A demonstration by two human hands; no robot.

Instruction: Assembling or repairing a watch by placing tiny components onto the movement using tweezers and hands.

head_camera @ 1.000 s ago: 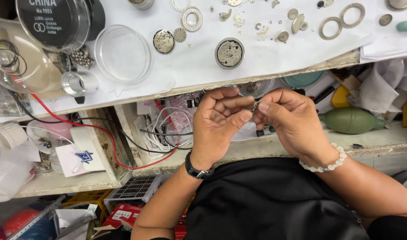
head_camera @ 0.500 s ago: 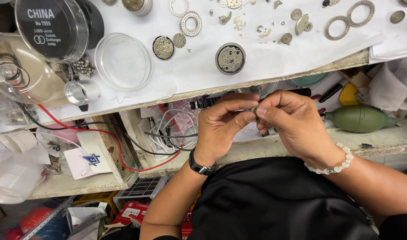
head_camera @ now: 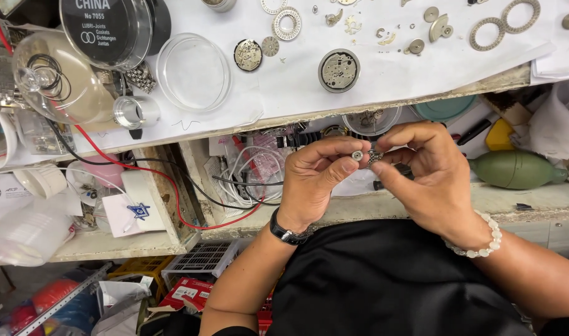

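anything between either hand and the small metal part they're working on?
Nothing visible. The left hand pinches the small round silver part at its fingertips, and the right hand meets it from the other side, holding a tiny toothed metal piece against it.

We are looking down at a white paper sheet [head_camera: 297, 93] lying over the bench, where a round watch movement [head_camera: 338, 70] is sitting beside a clear shallow dish [head_camera: 193, 71]. A second, smaller movement [head_camera: 248, 55] is resting just right of that dish. Toothed rings [head_camera: 502, 23] are lying at the far right. Below the bench edge, a green rubber blower [head_camera: 514, 169] is lying on the ledge, and a red wire [head_camera: 172, 193] is trailing past white cables [head_camera: 250, 171].
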